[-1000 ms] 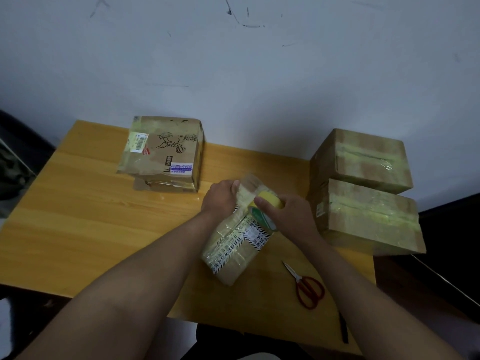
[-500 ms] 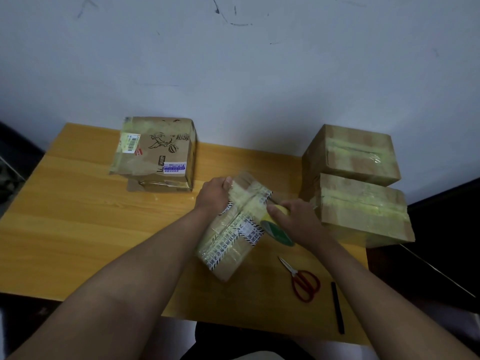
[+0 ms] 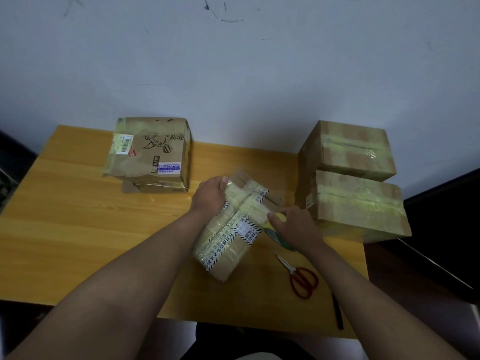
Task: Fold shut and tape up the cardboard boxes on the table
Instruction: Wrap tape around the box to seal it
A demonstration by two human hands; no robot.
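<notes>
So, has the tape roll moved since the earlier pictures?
Yes. The tape roll in the right hand went from the middle box's top down its right side, toward the scissors.

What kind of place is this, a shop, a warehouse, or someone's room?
Probably a plain room used as a small parcel-packing spot, not a warehouse: one wooden table against a scuffed bare wall, taped cardboard boxes stacked at one side, red scissors close at hand.
</notes>
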